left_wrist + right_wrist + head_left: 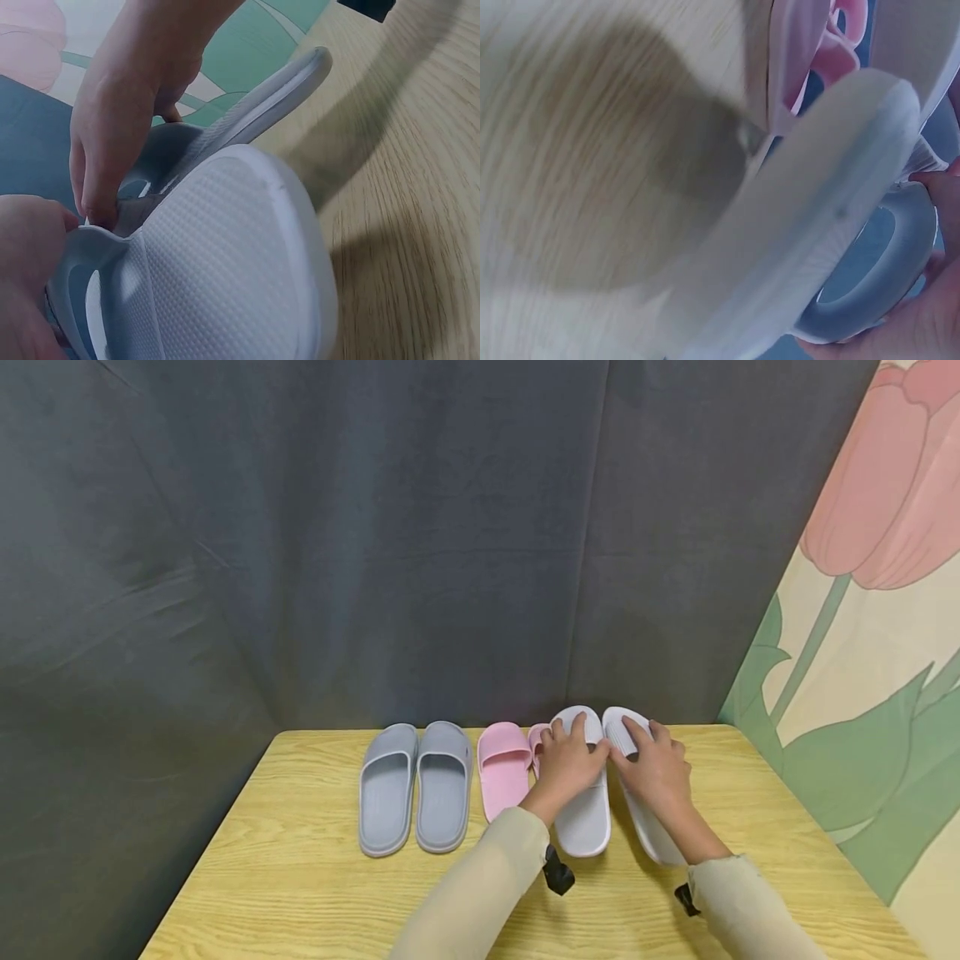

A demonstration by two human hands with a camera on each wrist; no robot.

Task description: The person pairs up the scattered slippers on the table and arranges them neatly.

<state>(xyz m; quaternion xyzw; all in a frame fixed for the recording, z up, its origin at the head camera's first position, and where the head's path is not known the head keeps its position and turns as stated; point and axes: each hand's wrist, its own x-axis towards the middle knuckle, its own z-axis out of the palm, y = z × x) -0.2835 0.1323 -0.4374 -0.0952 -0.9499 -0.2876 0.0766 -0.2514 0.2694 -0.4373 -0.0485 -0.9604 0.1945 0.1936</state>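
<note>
Two white slippers are in my hands at the right of the row in the head view. My left hand (567,764) grips the strap of the left white slipper (583,827). The right white slipper (651,831), its heel slanted outward, is held at the strap by my right hand (658,768). In the left wrist view, the heel of the left white slipper (232,255) stands off the wood. Shadow falls below the right white slipper (802,217) in the right wrist view. Fingers hide parts of both straps.
On the wooden table (300,893), a pink slipper (504,781) lies left of my left hand; its mate (536,737) is mostly hidden behind that hand. Farther left lie two grey slippers (386,802). A dark curtain (420,543) hangs behind, and a tulip-painted wall (862,693) stands at right.
</note>
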